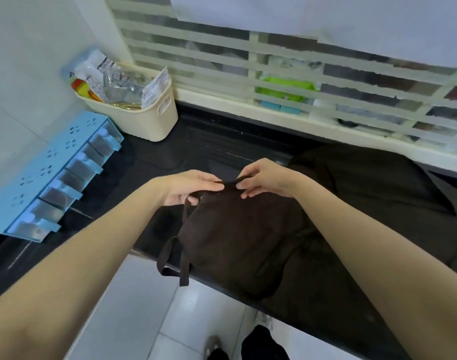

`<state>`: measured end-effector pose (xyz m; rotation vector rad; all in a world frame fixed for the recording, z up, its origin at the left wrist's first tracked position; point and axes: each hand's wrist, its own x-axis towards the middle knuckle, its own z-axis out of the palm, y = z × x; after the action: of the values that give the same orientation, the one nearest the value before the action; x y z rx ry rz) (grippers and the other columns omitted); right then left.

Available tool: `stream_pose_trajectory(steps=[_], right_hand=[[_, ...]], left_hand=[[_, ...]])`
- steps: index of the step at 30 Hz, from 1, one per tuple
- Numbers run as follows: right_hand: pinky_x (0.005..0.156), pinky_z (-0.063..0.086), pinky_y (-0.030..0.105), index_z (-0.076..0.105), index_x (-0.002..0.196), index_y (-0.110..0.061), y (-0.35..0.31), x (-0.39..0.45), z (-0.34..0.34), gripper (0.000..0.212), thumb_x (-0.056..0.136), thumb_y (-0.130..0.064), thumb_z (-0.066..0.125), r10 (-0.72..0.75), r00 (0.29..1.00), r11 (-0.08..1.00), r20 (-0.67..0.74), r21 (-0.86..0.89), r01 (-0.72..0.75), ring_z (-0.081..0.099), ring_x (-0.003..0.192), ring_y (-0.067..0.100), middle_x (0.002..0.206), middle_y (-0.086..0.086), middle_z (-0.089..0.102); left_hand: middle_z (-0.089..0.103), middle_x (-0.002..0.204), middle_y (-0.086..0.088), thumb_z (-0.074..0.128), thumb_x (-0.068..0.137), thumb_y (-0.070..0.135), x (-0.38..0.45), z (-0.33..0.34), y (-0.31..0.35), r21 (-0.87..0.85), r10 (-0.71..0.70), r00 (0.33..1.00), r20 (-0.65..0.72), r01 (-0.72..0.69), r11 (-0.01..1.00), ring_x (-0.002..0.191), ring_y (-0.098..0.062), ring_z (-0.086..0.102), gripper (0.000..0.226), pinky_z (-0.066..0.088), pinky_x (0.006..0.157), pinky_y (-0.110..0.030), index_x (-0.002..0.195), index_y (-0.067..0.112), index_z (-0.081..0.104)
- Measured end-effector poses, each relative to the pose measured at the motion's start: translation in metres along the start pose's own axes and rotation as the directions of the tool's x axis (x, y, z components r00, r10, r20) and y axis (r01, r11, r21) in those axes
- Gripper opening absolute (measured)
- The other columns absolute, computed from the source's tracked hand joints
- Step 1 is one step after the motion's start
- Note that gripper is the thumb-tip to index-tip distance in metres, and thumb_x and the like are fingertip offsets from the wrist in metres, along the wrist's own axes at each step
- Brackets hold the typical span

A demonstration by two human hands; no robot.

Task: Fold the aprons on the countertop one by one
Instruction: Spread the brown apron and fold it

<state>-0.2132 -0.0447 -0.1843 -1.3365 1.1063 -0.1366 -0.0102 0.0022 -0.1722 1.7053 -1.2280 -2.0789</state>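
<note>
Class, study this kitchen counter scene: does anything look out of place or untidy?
Yes. The dark brown apron held up by both hands has straps dangling over the black countertop's front edge. The cream basket in the corner is overstuffed, with packets sticking out above its rim.

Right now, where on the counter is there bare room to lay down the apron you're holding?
Bare black countertop lies beyond both hands, bordered by the cream basket, the blue spice rack and the window ledge. The right side is crowded: another dark apron covers it. The left hand and right hand pinch the held apron.
</note>
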Motion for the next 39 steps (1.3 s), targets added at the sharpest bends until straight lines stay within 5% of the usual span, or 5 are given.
stream_pose_trajectory(steps=[7, 12, 22, 28, 39], right_hand=[[0.058, 0.055, 0.018, 0.06, 0.091, -0.008, 0.0, 0.006, 0.001, 0.009, 0.086, -0.002, 0.065, 0.067, 0.96, 0.997, -0.272, -0.013, -0.073, 0.065, 0.064, 0.016, 0.095, 0.013, 0.065], [0.071, 0.056, 0.024, 0.046, 0.132, -0.007, -0.002, 0.009, 0.013, 0.046, 0.088, 0.005, 0.056, 0.05, 0.904, 0.992, -0.425, 0.128, 0.006, 0.062, 0.094, 0.022, 0.136, 0.014, 0.048], [0.099, 0.041, 0.033, 0.048, 0.133, -0.013, 0.018, -0.044, 0.011, 0.044, 0.09, -0.011, 0.059, 0.058, 0.928, 0.865, -0.368, -0.445, -0.231, 0.046, 0.124, 0.028, 0.14, 0.009, 0.044], [0.104, 0.031, 0.051, 0.039, 0.137, -0.021, 0.121, -0.133, -0.016, 0.048, 0.092, -0.009, 0.047, 0.32, 0.701, 0.579, -0.637, -0.455, -0.677, 0.028, 0.129, 0.038, 0.143, 0.009, 0.027], [0.106, 0.025, 0.06, -0.002, 0.15, -0.025, 0.16, -0.138, 0.032, 0.096, 0.084, -0.045, 0.065, 0.506, 0.632, 0.635, -0.587, -0.243, -0.733, -0.001, 0.138, 0.05, 0.155, 0.013, -0.014]], left_hand=[[0.052, 0.06, -0.001, 0.069, 0.083, 0.033, -0.062, -0.083, 0.035, 0.656, 0.048, 0.917, -0.395, 0.245, 0.714, 0.051, -0.012, 0.043, 0.023, 0.035, 0.051, -0.023, 0.089, 0.011, 0.066], [0.053, 0.128, -0.02, 0.055, 0.092, 0.038, -0.084, -0.109, 0.045, 0.772, 0.44, 0.636, -0.634, 0.493, 0.401, 0.115, -0.037, 0.049, 0.047, 0.039, 0.09, -0.04, 0.129, 0.009, 0.049], [0.02, 0.155, -0.004, 0.057, 0.091, 0.037, 0.004, 0.013, 0.007, 0.997, 0.365, 0.929, -0.064, 0.044, 0.062, 0.143, -0.025, 0.018, 0.067, 0.023, 0.113, -0.043, 0.148, 0.021, 0.024], [-0.007, 0.159, 0.001, 0.062, 0.086, 0.045, 0.053, 0.107, -0.004, 0.984, 0.125, 0.982, 0.139, -0.15, 0.091, 0.145, -0.029, -0.008, 0.091, 0.016, 0.116, -0.052, 0.151, 0.027, 0.002], [-0.019, 0.157, -0.003, 0.066, 0.084, 0.042, 0.054, 0.096, -0.033, 0.997, -0.049, 0.997, -0.064, 0.066, 0.039, 0.141, -0.047, -0.007, 0.1, 0.022, 0.111, -0.059, 0.149, 0.035, -0.009]])
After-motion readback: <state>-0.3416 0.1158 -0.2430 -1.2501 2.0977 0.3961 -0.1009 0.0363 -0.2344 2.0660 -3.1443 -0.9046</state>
